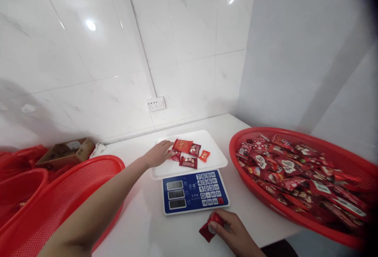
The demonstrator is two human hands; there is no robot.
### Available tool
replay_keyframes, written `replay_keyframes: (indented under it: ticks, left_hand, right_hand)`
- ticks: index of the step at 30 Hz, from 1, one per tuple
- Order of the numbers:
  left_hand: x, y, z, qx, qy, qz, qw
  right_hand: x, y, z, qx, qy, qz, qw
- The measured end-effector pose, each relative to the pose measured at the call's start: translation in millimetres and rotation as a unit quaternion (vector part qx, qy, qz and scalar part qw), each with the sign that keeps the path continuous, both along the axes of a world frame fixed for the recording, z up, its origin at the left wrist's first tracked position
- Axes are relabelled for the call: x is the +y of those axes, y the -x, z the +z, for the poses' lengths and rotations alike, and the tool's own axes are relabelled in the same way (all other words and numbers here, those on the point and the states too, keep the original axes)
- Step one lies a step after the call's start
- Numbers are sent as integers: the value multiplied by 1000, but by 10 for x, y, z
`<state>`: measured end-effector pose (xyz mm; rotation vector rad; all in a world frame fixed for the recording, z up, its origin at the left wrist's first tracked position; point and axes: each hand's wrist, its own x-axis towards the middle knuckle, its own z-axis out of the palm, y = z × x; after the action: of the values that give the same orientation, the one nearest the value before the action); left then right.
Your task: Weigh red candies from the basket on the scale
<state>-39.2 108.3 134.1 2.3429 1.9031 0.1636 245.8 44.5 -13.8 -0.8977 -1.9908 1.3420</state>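
On the white tabletop (141, 225) sits a blue scale (195, 191) with a white weighing pan (212, 158), and my left hand (159, 154) is stretched out over that pan, fingers loosely spread, fingertips touching the small red packet (176, 156) at the left of a little cluster. Just right of it lie a bigger orange-red packet (182, 145), a dark red one (195, 150), another dark red one (188, 162) nearer to me, and a tiny orange sweet (204, 155).

Near edge now: my right hand (233, 231) is curled around a red wrapped candy (210, 227), thumb and fingers pinching it, with part of the wrapper hidden under my fingers and my wrist cut off by the bottom of the frame.

Far right, a big red basket (236, 146) is heaped with red packets (295, 174); its right end blurs into a dark corner. Left, another red basket (88, 170) is partly covered by my forearm, its inside not visible. Behind it a cardboard box (66, 152) sits against the tiled wall. The scale's displays are too small to read.
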Motion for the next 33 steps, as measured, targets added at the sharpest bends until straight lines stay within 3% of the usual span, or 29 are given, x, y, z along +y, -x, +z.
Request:
replay_keyframes:
  ticks: [11, 33]
  left_hand:
    - [-159, 35, -14, 12, 20, -16, 1000]
    - [-129, -61, -27, 23, 36, -1, 999]
  right_hand:
    - [-28, -22, 73, -14, 0, 0, 1000]
    - [-18, -9, 49, -14, -7, -4, 1000]
